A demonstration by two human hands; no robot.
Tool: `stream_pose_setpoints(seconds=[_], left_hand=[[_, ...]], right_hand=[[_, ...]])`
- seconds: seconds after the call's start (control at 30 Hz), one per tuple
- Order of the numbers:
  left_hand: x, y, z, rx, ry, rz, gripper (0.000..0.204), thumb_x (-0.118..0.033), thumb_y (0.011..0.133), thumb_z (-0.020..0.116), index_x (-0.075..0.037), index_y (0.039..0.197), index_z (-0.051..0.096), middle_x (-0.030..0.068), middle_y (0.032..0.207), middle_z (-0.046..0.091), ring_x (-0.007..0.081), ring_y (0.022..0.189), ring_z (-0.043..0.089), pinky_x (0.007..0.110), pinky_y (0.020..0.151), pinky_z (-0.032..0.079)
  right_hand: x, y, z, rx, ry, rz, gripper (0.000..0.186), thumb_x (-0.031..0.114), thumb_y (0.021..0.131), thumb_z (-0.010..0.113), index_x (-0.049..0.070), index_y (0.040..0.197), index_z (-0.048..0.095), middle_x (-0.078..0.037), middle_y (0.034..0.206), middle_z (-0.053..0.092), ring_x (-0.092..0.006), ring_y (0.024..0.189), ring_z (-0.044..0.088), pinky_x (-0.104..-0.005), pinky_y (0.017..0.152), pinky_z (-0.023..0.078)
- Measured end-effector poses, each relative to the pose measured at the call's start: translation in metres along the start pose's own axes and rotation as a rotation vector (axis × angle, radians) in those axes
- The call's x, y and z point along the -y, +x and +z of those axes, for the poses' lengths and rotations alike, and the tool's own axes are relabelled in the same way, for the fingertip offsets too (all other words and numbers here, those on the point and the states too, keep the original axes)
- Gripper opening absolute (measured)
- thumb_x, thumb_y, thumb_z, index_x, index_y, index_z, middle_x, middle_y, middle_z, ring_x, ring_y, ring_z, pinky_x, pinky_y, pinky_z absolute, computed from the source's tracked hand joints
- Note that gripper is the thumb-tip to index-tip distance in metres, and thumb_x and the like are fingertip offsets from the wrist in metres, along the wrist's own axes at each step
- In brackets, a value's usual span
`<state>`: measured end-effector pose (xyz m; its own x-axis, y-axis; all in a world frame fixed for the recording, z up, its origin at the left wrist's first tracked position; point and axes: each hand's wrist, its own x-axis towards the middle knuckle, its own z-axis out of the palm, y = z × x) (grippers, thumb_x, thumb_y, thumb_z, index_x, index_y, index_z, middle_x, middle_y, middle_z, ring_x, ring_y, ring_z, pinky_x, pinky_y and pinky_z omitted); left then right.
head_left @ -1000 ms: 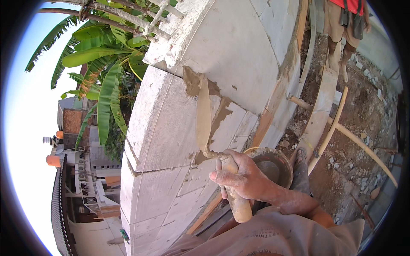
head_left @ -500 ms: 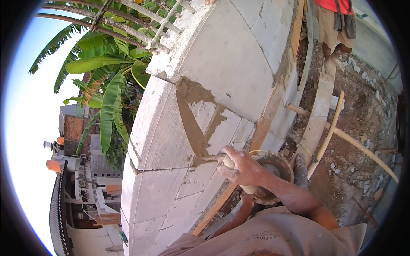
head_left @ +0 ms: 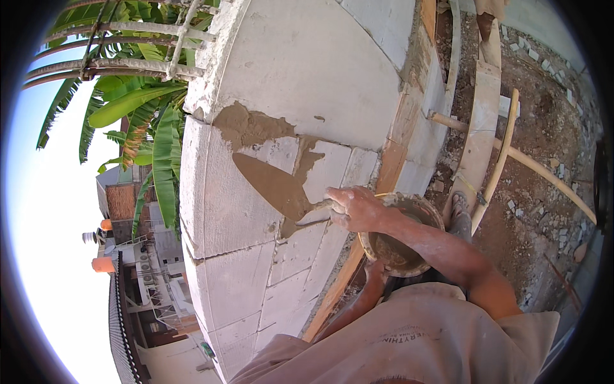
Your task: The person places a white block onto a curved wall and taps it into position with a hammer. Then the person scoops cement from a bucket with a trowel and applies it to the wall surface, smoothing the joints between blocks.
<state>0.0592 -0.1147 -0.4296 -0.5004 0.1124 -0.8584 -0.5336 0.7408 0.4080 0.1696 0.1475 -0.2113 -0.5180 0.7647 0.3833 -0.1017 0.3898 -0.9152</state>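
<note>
My right hand (head_left: pixel 355 208) is closed round the handle of a pointed trowel (head_left: pixel 272 185). The broad face of its blade, coated in grey-brown mortar, lies over the pale block wall (head_left: pixel 236 224), with the tip to the upper left. Just past the tip, a patch of wet mortar (head_left: pixel 249 127) covers part of a block joint, and a smear (head_left: pixel 307 157) runs down beside the blade. Below my right forearm, my left hand (head_left: pixel 375 272) grips the near rim of a round bucket (head_left: pixel 366 246) with mortar inside. Its fingers are partly hidden.
A timber board (head_left: pixel 391 160) runs along the wall. Beyond it are a plank walkway (head_left: pixel 483 109), bamboo poles (head_left: pixel 543 173) and rubble-strewn ground (head_left: pixel 511 224). Rusty rebar (head_left: pixel 121 64) sticks out at the upper left before banana leaves (head_left: pixel 137 112). Another person's leg shows at the top right.
The trowel's tip has come away from the mortar patch, and its blade has turned to show more of its face. More of the bucket is visible. The whole view has shifted.
</note>
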Motion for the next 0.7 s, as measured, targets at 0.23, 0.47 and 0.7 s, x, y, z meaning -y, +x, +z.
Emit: stream_pose_setpoints(seconds=[0.23,0.47,0.7], left_hand=[[-0.006,-0.032,0.013,-0.014,0.010,0.075,0.023,0.004,0.072,0.060,0.000,0.094,0.055,0.0127,0.078,0.060,0.0250,0.064,0.061,0.036,0.053,0.053],[0.021,0.015,-0.024,0.092,0.024,0.029,0.024,0.007,0.072,0.060,0.002,0.095,0.056,0.0127,0.082,0.062,0.0262,0.075,0.064,0.040,0.064,0.057],[0.030,0.018,-0.032,0.097,-0.059,0.038,0.028,0.009,0.072,0.060,-0.001,0.098,0.058,0.0106,0.085,0.063,0.0232,0.071,0.064,0.034,0.061,0.055]], right_hand=[[-0.013,-0.002,0.023,-0.025,-0.018,0.131,0.034,0.011,0.075,0.068,0.000,0.104,0.054,-0.018,0.086,0.064,-0.0382,0.081,0.063,-0.0460,0.070,0.050],[-0.092,0.013,-0.047,-0.060,-0.172,0.114,0.033,0.011,0.072,0.067,0.003,0.103,0.060,-0.016,0.083,0.065,-0.0367,0.079,0.064,-0.0455,0.069,0.051],[-0.117,0.020,-0.080,0.312,-0.250,0.084,0.042,0.011,0.071,0.068,0.005,0.112,0.063,-0.020,0.085,0.065,-0.0364,0.086,0.063,-0.0459,0.077,0.050]])
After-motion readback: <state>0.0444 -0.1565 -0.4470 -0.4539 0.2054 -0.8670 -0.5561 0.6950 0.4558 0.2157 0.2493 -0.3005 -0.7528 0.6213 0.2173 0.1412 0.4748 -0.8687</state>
